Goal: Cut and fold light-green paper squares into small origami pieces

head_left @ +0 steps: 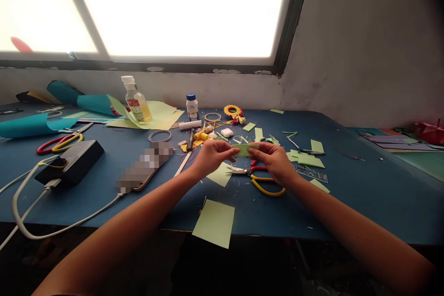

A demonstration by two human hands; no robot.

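Note:
Between my two hands a small strip of light green paper [244,149] is held up over the table. My left hand [213,158] pinches its left end between thumb and fingers. At the right end, my right hand [273,159] grips it the same way. Below the hands lie scissors [267,186] with red and yellow handles, blades pointing left, partly hidden by my right hand. A green paper piece [221,175] sits under the blade tips. Another green sheet [215,223] overhangs the table's front edge.
A phone [145,166] and a black power block [71,166] with white cables lie left. Behind stand an oil bottle [137,104] and a white bottle [192,108] with a blue cap. Green offcuts [310,161] and a compass [305,150] lie right. More scissors [60,143] rest far left.

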